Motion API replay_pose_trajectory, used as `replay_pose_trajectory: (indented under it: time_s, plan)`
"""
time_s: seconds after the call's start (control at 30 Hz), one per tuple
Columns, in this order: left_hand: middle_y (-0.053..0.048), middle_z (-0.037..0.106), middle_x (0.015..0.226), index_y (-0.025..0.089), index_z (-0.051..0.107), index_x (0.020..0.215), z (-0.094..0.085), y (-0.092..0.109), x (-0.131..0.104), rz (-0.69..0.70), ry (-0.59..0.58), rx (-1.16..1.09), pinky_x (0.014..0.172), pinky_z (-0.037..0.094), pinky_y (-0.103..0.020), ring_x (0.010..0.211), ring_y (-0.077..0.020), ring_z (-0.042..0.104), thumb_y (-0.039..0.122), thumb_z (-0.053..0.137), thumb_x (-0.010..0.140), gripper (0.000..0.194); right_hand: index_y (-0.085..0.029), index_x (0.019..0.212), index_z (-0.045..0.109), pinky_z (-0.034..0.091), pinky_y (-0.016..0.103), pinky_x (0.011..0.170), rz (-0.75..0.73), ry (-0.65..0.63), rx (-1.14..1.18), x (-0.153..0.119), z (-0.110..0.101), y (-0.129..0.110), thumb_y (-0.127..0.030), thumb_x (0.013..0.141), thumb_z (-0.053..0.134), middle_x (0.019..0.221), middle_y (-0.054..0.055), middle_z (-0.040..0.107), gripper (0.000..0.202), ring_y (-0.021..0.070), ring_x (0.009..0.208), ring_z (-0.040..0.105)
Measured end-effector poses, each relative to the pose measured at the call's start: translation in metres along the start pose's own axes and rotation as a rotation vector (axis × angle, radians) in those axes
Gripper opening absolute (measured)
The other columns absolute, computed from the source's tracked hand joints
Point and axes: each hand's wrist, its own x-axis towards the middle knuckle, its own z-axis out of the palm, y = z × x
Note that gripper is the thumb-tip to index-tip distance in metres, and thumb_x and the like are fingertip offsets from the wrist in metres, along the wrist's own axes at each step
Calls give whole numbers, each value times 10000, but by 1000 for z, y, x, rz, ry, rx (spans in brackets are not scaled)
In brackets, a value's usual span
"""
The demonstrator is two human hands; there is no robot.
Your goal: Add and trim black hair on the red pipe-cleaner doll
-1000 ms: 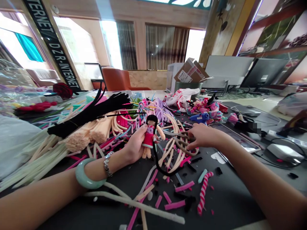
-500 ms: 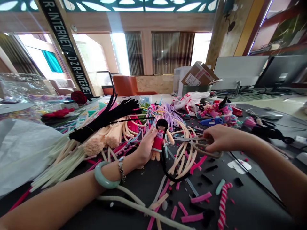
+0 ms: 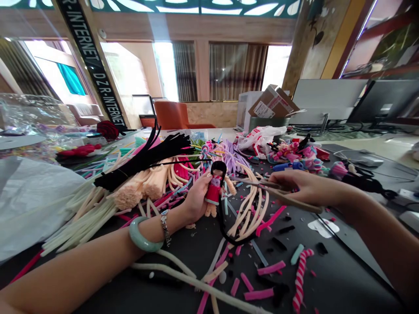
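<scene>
My left hand (image 3: 198,196) pinches a small doll (image 3: 214,192) by its side, upright above the table. The doll is made of fuzzy stems, with black hair, a red dress and peach legs. A long black fuzzy stem (image 3: 225,229) hangs in a curve beside it, and another black strip sticks out to the left of its head. In my right hand (image 3: 294,185) is a pair of scissors (image 3: 275,188), its blades pointing left at the doll's peach arm (image 3: 231,186). Whether the blade tips touch the doll I cannot tell.
Bundles of black stems (image 3: 137,163), peach stems (image 3: 134,189) and pale stems (image 3: 85,218) lie to the left. Cut pink pieces (image 3: 271,267) and a striped twist (image 3: 301,279) litter the front. A blue glue gun (image 3: 288,166) lies behind my right hand; monitors (image 3: 327,98) stand beyond.
My right hand has turned and shifted slightly left, bringing the scissors' blades closer to the doll's arm. The doll has moved slightly left in the view, still in my left hand.
</scene>
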Motion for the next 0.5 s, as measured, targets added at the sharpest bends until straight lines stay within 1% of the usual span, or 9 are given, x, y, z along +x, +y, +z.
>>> replay_pose_trajectory:
  time_s: [0.1,0.2,0.33,0.5]
  plan:
    - [-17,623,713,153,546,911,3,2,-2,7,17,-13,620,540,-251,576,-126,629,181,439,854,125,-168,773,539,327,246,573,-24,-45,-72,4,5,-5,-525,762,609,704,-15,475,364,129,648,409]
    - [-10,619,694,155,550,910,5,2,-3,-2,26,-18,606,539,-252,554,-126,623,178,441,850,127,-164,770,550,316,248,565,-10,-38,-113,6,4,-3,-578,761,587,700,-10,473,416,131,643,407]
    - [-29,625,665,146,540,853,5,2,-3,-23,39,-8,589,542,-269,567,-153,642,184,403,868,143,-158,774,565,315,249,555,6,-40,-79,8,2,4,-599,760,574,692,-10,480,442,131,632,427]
    - [-34,628,659,138,548,851,7,5,-4,-67,54,-4,596,552,-274,563,-149,641,187,354,894,205,-148,847,609,333,246,558,29,-63,-7,10,3,11,-575,766,578,700,-11,506,436,127,633,446]
